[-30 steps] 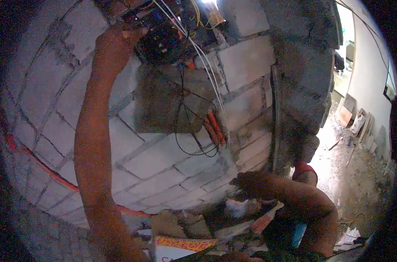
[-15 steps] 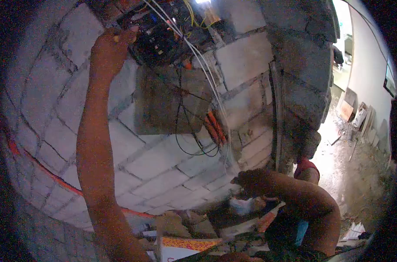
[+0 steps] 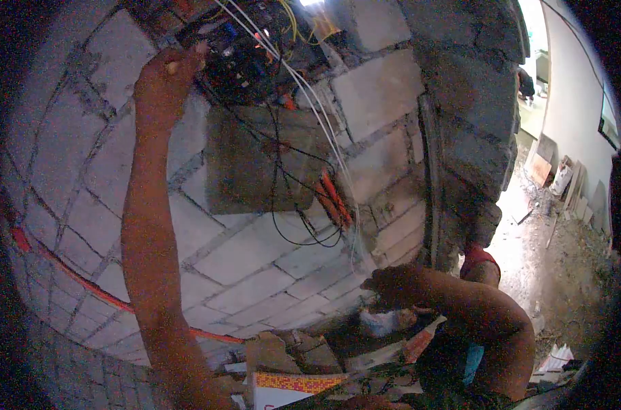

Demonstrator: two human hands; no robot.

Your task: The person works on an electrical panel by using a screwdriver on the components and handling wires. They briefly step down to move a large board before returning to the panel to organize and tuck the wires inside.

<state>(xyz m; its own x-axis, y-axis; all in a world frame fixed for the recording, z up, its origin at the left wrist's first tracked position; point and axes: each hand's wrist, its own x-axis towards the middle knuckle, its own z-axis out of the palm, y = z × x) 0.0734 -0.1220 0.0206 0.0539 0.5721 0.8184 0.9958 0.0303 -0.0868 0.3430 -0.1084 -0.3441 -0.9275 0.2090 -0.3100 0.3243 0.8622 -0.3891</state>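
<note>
- Electrical box [image 3: 245, 68], high on the block wall [image 3: 249, 297]: its front is uncovered, its dark parts already sit inside, and wiring across it looks untidied; which ends are connected cannot be told.
- Inside, small blue, white and orange spots show in the shadow; yellow wires [image 3: 292, 24] curl at its right.
- Left hand [image 3: 161, 85] meets the box's left edge, its grip curled; whether it pinches anything cannot be told.
- White wires [image 3: 322, 113] cross the box and drop beside orange conduit [image 3: 334, 198] and a looped black cable [image 3: 275, 205].
- Lower-right hand [image 3: 396, 285] is near their lower ends; its owner and grip are unclear.
</note>
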